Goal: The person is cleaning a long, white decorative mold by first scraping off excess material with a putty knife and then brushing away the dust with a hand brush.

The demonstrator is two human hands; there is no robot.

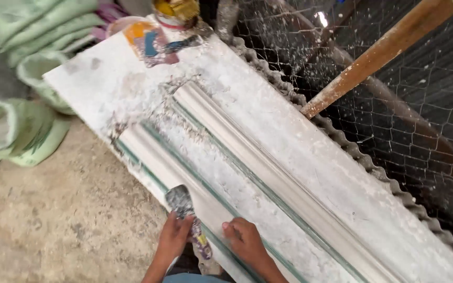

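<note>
Plaster-dusted white board sloped beside wire mesh; two long moulded cornice strips lay on it. Left hand gripped a putty knife by its handle, blade on the near strip. Right hand rested there, fingers loosely curled, holding nothing. Strip judged stiff, brittle, fairly heavy; support from beneath along its length.

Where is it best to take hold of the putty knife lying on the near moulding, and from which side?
Probably by the handle, from the near end, where the left hand already touches it. The putty knife points its plaster-caked blade away along the plaster moulding, so the handle is the cleaner, narrower part. The right hand rests beside it.
</note>
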